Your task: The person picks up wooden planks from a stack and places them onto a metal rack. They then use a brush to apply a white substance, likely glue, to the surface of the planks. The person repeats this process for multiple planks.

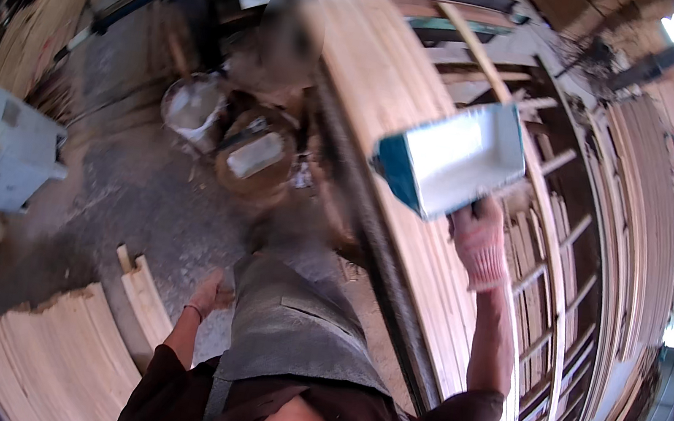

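My right hand (pixel 480 234), in a pale pinkish work glove, is closed on the lower edge of an open box-shaped tool (pixel 470 153), teal outside and white inside. The tool is tilted above a row of long pale wooden strips (pixel 412 161) lying side by side. What is inside it blurs into the white. My left hand (pixel 210 292), without a glove, hangs beside my grey apron (pixel 296 324) with loosely spread, slightly blurred fingers and nothing visible in them.
A whitish-smeared bucket (pixel 194 109) and a brown container (pixel 257 157) with a pale block on it stand ahead. A slatted metal rack (pixel 546 272) runs along the right. Stacked boards (pixel 54 352) lie at lower left, and a grey cabinet (pixel 17 151) stands at far left.
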Demonstrator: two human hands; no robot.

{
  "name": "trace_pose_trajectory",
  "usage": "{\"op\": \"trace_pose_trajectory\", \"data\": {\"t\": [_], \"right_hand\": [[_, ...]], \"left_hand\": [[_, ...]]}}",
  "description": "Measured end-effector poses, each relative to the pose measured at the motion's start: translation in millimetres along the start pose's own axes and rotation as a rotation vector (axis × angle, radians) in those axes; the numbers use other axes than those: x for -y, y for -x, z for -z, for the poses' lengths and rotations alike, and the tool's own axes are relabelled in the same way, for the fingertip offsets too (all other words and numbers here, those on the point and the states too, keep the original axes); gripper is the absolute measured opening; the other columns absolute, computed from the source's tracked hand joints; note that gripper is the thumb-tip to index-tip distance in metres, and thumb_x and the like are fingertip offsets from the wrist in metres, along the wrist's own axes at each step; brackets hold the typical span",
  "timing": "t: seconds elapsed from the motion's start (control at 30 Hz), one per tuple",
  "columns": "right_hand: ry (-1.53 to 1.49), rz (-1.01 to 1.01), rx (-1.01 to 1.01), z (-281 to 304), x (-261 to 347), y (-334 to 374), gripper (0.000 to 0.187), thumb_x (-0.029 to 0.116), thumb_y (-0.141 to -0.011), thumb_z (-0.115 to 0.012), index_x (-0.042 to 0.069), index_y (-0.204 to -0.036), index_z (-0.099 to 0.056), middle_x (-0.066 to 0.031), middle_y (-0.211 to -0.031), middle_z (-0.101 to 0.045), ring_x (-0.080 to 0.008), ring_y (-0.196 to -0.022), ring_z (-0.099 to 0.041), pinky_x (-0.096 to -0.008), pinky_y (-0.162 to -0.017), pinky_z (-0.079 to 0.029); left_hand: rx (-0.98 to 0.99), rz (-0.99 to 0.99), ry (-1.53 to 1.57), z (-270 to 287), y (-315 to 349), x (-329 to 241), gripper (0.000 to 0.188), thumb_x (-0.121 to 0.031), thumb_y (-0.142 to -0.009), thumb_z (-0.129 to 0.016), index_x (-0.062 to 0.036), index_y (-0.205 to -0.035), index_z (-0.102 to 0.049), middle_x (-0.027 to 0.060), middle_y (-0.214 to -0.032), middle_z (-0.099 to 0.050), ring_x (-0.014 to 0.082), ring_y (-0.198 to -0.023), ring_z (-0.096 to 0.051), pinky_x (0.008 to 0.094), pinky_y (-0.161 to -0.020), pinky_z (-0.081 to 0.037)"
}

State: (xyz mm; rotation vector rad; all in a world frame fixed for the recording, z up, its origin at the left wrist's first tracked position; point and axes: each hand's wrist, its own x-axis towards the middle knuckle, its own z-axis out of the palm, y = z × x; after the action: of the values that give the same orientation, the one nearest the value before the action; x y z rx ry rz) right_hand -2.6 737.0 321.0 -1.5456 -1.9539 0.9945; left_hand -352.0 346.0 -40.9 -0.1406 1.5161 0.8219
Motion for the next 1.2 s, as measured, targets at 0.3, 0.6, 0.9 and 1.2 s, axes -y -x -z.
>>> {"op": "trace_pose_trajectory", "data": {"t": [0.3, 0.6, 0.9, 1.2], "right_hand": [[0.119, -0.369, -0.182, 163, -174, 264, 0.018, 0.007, -0.097, -0.051, -0.005, -0.090, -0.063, -0.0084, -0.063, -0.064, -0.0133, -0.051, -0.061, -0.0283, -0.042, -0.048], [0.212, -0.278, -0.074, 143, -198, 285, 0.016, 0.002, -0.092, -0.055, -0.006, -0.101, -0.065, -0.0145, -0.074, -0.070, -0.0195, -0.065, -0.068, -0.0340, -0.060, -0.054], [0.026, -0.045, 0.207, -2, -54, -78, 0.030, 0.014, -0.094, -0.058, 0.002, -0.121, -0.067, -0.0197, -0.108, -0.072, -0.0286, -0.101, -0.070, -0.0419, -0.088, -0.054], [0.027, 0.002, -0.032, -168, 66, -310, 0.030, 0.023, -0.078, -0.076, 0.001, -0.098, -0.073, -0.0204, -0.096, -0.075, -0.0282, -0.097, -0.074, -0.0383, -0.081, -0.059]], "left_hand": [[0.107, 0.201, -0.319, -67, -1, 24, 0.090, -0.063, -0.093, -0.055, 0.0034, -0.150, -0.035, 0.0323, -0.137, -0.055, 0.0457, -0.115, -0.063, 0.0542, -0.094, -0.054], [-0.013, 0.174, -0.282, -48, -10, -15, 0.080, -0.057, -0.091, -0.059, 0.0030, -0.142, -0.044, 0.0295, -0.128, -0.061, 0.0447, -0.107, -0.067, 0.0561, -0.089, -0.056], [-0.012, 0.125, -0.003, -20, -24, -10, 0.079, -0.062, -0.092, -0.058, -0.0014, -0.141, -0.045, 0.0159, -0.114, -0.065, 0.0276, -0.093, -0.068, 0.0442, -0.075, -0.058], [-0.135, 0.133, -0.005, 23, 26, 1, 0.077, -0.069, -0.094, -0.053, -0.0072, -0.139, -0.045, 0.0103, -0.099, -0.063, 0.0196, -0.071, -0.057, 0.0322, -0.063, -0.044]]}}
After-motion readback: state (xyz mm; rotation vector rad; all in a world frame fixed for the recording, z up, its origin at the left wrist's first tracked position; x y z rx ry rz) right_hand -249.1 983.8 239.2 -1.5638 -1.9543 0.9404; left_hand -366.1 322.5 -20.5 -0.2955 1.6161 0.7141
